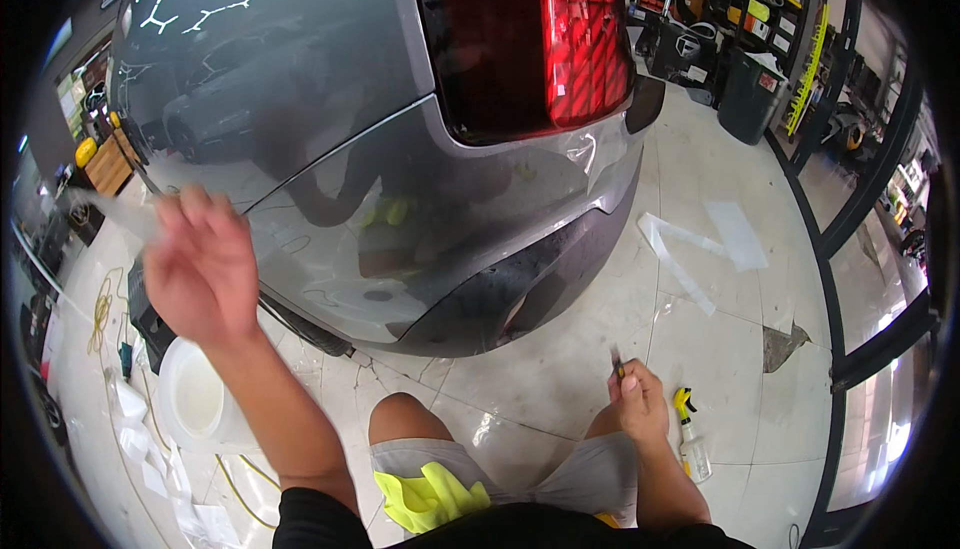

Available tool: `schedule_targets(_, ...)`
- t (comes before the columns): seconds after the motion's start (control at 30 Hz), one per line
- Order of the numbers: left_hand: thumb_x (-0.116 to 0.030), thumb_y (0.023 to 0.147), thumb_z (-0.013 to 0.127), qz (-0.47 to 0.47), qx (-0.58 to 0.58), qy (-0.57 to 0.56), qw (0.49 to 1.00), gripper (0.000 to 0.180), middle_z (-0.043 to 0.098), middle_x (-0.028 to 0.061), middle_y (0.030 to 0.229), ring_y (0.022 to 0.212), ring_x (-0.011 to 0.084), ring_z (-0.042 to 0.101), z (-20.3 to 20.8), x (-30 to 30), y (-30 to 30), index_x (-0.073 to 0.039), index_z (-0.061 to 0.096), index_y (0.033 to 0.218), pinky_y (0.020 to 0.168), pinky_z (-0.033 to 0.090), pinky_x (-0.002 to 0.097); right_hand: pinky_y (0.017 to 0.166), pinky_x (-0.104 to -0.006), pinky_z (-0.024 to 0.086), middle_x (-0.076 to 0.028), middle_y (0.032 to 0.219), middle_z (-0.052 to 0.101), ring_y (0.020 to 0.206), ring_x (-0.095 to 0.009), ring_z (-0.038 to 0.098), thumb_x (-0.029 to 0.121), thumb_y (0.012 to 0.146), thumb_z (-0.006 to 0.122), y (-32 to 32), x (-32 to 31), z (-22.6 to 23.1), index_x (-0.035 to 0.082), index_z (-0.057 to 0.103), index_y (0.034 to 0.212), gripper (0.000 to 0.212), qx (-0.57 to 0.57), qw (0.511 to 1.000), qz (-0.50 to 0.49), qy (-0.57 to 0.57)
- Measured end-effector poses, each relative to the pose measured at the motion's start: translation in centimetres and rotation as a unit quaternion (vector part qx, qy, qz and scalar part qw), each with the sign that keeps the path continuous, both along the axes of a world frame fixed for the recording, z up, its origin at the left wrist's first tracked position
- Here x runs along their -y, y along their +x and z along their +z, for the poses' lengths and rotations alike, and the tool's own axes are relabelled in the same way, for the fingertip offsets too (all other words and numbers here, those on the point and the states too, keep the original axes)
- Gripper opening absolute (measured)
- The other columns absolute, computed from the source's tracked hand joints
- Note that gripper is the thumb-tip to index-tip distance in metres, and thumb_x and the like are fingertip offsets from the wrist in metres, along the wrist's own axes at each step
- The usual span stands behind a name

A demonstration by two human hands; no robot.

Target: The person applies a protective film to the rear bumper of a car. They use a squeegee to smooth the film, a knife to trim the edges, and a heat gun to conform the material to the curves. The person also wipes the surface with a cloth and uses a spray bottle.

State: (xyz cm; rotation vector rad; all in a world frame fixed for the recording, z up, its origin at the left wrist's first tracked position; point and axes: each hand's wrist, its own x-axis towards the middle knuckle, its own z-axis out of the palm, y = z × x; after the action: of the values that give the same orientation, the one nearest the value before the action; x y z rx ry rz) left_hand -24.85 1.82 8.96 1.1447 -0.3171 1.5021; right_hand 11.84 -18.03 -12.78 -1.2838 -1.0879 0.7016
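Note:
In front of me is the rear corner of a grey car, its bumper (420, 219) glossy and its red tail light (585, 39) above. My left hand (205, 264), smeared by motion, is raised at the left of the bumper with its fingers curled. A pale, see-through strip of film (120, 211) trails from those fingers, also blurred. Low on the right, over my knee, my right hand (642, 404) is closed round a small utility knife (617, 369) that points upward. A yellow-green cloth (430, 497) lies on my lap.
A white bucket (200, 399) stands at the left, with film scraps (150, 449) and a yellow cord nearby. A spray bottle (692, 439) is beside my right forearm. More film strips (735, 234) lie on the right floor, near a dark bin (752, 99) and black-framed glass doors (845, 239).

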Motion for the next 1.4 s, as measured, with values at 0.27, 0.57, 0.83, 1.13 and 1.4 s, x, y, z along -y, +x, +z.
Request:
schedule_targets(0.27,-0.033,0.084,0.064,0.067,-0.777,0.197,0.593,0.062,0.063,0.0189,0.111,0.105,0.0344,0.058,-24.5,8.8,0.3,0.007,0.045,0.128,0.09,0.046,0.0409,0.059,-0.0244,0.041,0.002,0.071,0.053,0.064,-0.008,0.05,0.031,0.097,0.051,-2.9,0.1,-1.5,0.002,0.061,0.1,0.031,-0.091,0.988,0.054,-0.109)
schedule_targets(0.57,-0.013,0.083,0.059,0.044,-0.81,0.289,0.508,0.033,0.061,0.0171,0.104,0.097,0.0301,0.061,-31.6,20.4,0.7,-0.006,0.058,0.116,0.083,0.048,0.0405,0.072,-0.035,0.05,-0.017,0.09,0.064,0.078,-0.025,0.063,0.027,0.096,0.051,-1.4,2.9,-4.4,0.002,0.057,0.113,0.031,0.148,0.968,0.008,-0.2)
schedule_targets(0.83,-0.016,0.085,0.064,0.087,-0.776,0.161,0.604,0.024,0.061,0.0161,0.108,0.097,0.0328,0.06,-22.7,14.5,1.4,-0.006,0.061,0.106,0.081,0.049,0.041,0.065,-0.0449,0.048,-0.021,0.077,0.06,0.073,-0.039,0.061,0.011,0.086,0.054,3.2,9.5,-5.9,-0.001,0.058,0.097,0.017,0.359,0.917,-0.066,-0.163)
schedule_targets(1.13,-0.011,0.084,0.068,0.281,-0.661,-0.192,0.668,0.027,0.061,0.0078,0.097,0.091,0.0189,0.057,-19.1,13.2,2.5,-0.003,0.057,0.107,0.081,0.048,0.0334,0.063,-0.0473,0.05,-0.023,0.08,0.059,0.071,-0.04,0.06,0.022,0.074,0.071,3.7,16.8,-12.5,-0.003,0.05,0.104,0.044,0.394,0.886,-0.077,-0.233)
schedule_targets(1.4,-0.018,0.096,0.046,0.767,-0.367,0.198,0.488,0.046,0.036,0.022,0.142,0.131,0.0387,0.035,-0.2,3.1,18.8,-0.002,0.036,0.138,0.109,0.025,0.0472,0.064,-0.0463,0.051,-0.023,0.081,0.062,0.072,-0.042,0.062,0.017,0.079,0.068,8.2,15.8,-12.9,-0.003,0.05,0.1,0.034,0.295,0.925,0.05,-0.236)
